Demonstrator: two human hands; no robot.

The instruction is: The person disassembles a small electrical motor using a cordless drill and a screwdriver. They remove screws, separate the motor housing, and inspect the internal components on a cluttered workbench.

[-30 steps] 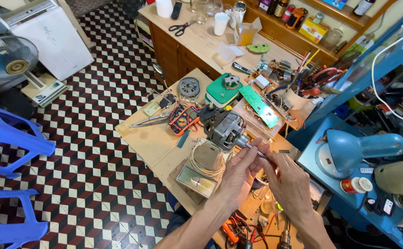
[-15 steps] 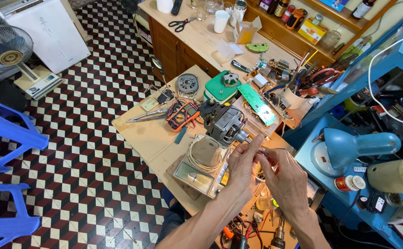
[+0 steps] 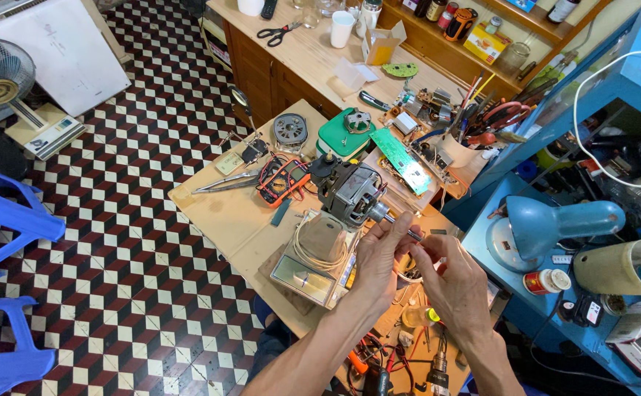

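We hold the shaft of an electric motor (image 3: 351,192) over the cluttered wooden worktable (image 3: 221,213).

Our left hand (image 3: 379,258) pinches the motor's shaft (image 3: 401,224) with narrowed fingers, and our right hand (image 3: 458,282), just right of it, closes its fingertips on the shaft's outer end. The motor sits mid-table, above a metal box wrapped in white cable (image 3: 314,257). An orange multimeter (image 3: 282,180) lies left of it, a green circuit board (image 3: 400,160) to the far right, and a blue desk lamp (image 3: 555,224) well right.

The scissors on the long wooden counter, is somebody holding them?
No, the scissors lie alone on the counter, while the left hand and right hand are at the motor shaft.
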